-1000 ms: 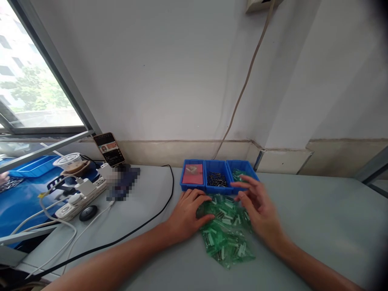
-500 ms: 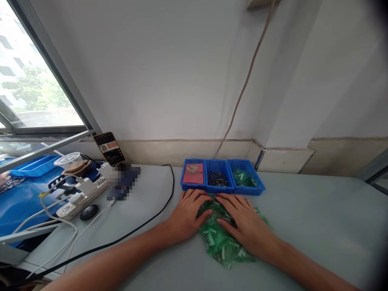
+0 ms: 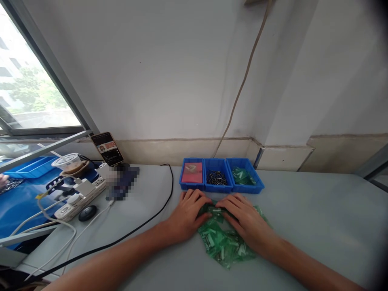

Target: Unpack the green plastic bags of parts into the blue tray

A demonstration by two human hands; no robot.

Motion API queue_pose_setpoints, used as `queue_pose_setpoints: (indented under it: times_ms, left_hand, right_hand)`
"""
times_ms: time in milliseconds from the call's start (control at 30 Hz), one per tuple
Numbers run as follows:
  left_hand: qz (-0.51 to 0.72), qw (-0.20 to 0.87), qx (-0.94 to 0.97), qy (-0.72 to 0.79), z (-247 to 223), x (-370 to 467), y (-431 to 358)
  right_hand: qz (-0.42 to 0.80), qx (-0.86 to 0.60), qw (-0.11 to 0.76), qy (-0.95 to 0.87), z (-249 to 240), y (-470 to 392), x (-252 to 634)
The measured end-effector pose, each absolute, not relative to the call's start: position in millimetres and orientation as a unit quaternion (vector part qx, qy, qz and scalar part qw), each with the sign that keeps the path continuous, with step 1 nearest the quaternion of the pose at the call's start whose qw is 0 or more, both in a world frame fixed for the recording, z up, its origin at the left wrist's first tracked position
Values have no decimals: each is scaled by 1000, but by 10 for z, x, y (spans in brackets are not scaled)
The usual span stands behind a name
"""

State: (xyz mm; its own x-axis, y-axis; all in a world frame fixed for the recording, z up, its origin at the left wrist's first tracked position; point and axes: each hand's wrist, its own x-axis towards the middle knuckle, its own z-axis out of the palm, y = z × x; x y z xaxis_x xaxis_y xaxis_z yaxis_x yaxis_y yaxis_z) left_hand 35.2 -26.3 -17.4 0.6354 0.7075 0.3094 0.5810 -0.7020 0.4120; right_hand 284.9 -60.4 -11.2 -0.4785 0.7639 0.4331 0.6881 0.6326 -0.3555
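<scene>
A pile of small green plastic bags point(image 3: 222, 242) lies on the grey table in front of me, with slim white and metal-looking pieces showing through. My left hand point(image 3: 189, 216) rests at the pile's left edge, its fingers bent over the bags and its thumb tucked below them. From the other side my right hand point(image 3: 244, 218) curls its fingers and thumb onto bags near the top of the pile. The fingertips of both hands almost meet around one green bag point(image 3: 216, 211). What lies under the palms is hidden.
Behind the pile stand three joined blue bins: one with a pink card point(image 3: 192, 173), one with small metal parts point(image 3: 216, 178), one with green bags point(image 3: 243, 176). A black cable point(image 3: 142, 224) crosses the table on the left, near a mouse point(image 3: 87, 213), power strip point(image 3: 68, 210) and propped phone point(image 3: 107, 148).
My right hand's fingers have drawn in and bent more over the bags, and its thumb has moved up. The left hand stays almost in place. The view has shifted slightly.
</scene>
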Motion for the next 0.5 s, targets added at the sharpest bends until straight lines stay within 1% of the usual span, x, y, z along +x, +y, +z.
queue_pose_setpoints:
  times_ms: [300, 500]
  left_hand:
    - [248, 139, 888, 363, -146, 345, -267]
    - [246, 135, 889, 361, -159, 347, -254]
  right_hand:
    - [95, -431, 370, -817, -107, -606, 2845]
    - [108, -443, 392, -799, -90, -620, 2854]
